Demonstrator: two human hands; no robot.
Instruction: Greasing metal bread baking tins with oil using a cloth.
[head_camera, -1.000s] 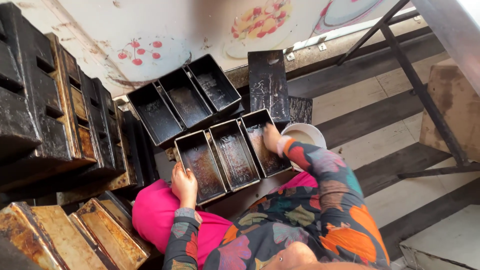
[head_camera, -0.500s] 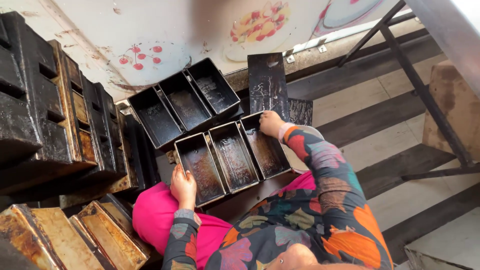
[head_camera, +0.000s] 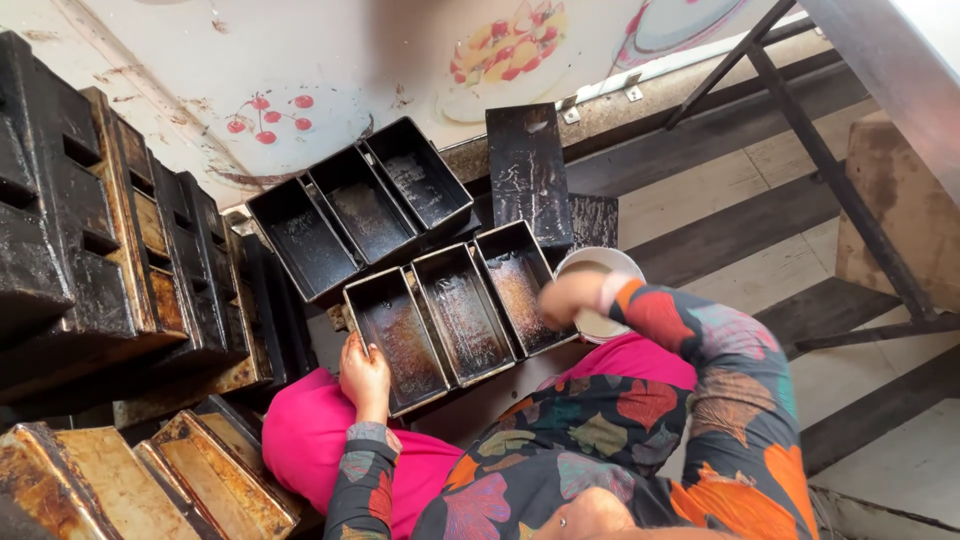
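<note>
A dark, greasy loaf tin with three compartments (head_camera: 460, 315) rests tilted on my lap over a pink cloth (head_camera: 310, 440). My left hand (head_camera: 365, 375) grips its near left corner. My right hand (head_camera: 570, 295) is blurred; it hovers at the tin's right end, over the rim of a white bowl (head_camera: 600, 262). Whether it holds anything cannot be made out. A second three-compartment tin (head_camera: 365, 205) lies just beyond the first.
Stacks of blackened tins (head_camera: 90, 250) stand on edge at the left, with rusty ones (head_camera: 120, 480) at the bottom left. A flat dark tray (head_camera: 528, 170) lies behind the bowl. Metal table legs (head_camera: 830, 170) cross the striped floor at the right.
My right hand has left the tin's right compartment and moved right and toward me, to the white bowl. My left hand has kept its hold on the tin.
</note>
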